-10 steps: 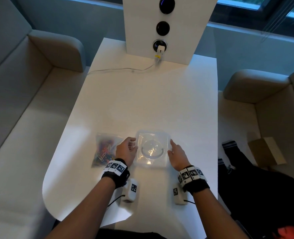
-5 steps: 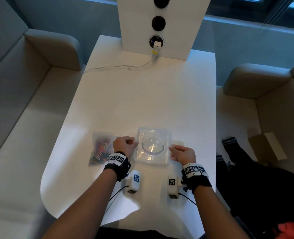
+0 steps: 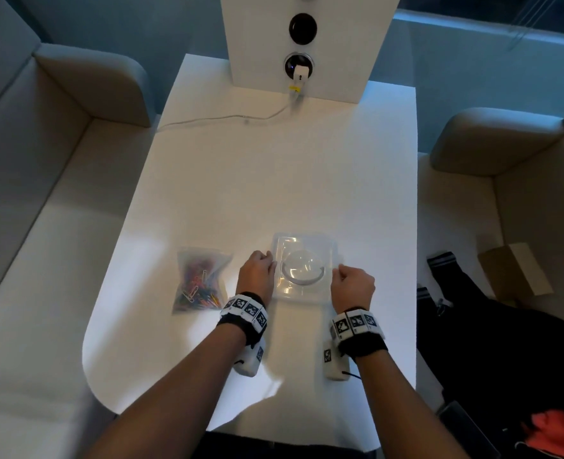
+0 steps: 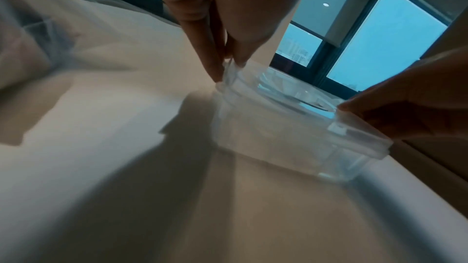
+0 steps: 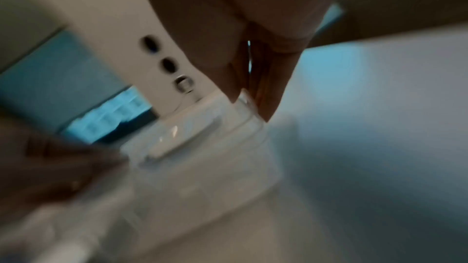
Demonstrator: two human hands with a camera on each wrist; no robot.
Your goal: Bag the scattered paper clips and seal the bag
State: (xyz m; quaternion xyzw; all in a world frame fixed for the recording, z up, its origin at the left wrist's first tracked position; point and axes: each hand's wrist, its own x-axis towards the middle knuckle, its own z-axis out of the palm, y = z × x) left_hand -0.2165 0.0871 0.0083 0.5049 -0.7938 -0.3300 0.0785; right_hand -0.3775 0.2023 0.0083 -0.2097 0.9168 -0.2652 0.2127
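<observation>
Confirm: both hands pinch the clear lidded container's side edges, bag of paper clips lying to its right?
Wrong side. In the head view the bag of paper clips lies to the left of the clear lidded container, beyond the left hand. The rest holds: left hand and right hand pinch its side edges.

- A white table (image 3: 274,180) with rounded near corners fills the middle of the head view.
- At its far end stands a white column (image 3: 310,44) with round dark sockets; a white plug (image 3: 299,73) sits in the lowest one, and its thin cable (image 3: 214,119) trails left across the tabletop.
- Beige upholstered benches flank the table, the left bench (image 3: 35,226) and the right bench (image 3: 512,200), each with a padded armrest.
- A cardboard box (image 3: 514,274) lies on the right seat.
- Behind, a grey-blue wall (image 3: 456,81) runs below a window (image 4: 385,39) giving bluish daylight.
</observation>
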